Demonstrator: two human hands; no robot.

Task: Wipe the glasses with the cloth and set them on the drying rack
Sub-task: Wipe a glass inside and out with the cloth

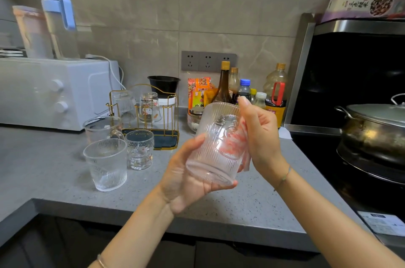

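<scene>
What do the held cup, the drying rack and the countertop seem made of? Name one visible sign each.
Held cup: probably glass, clear and ribbed; the cloth shows through it. Drying rack: thin metal wire, glossy gold finish. Countertop: grey speckled stone or composite, matte.

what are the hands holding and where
The left hand grips the ribbed glass around its base; the right hand holds the pink cloth against it.

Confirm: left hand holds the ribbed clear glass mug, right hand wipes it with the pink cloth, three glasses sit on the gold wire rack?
Wrong count: the head view shows two clear glasses, not three, on the gold wire rack. The rest is right.
</scene>
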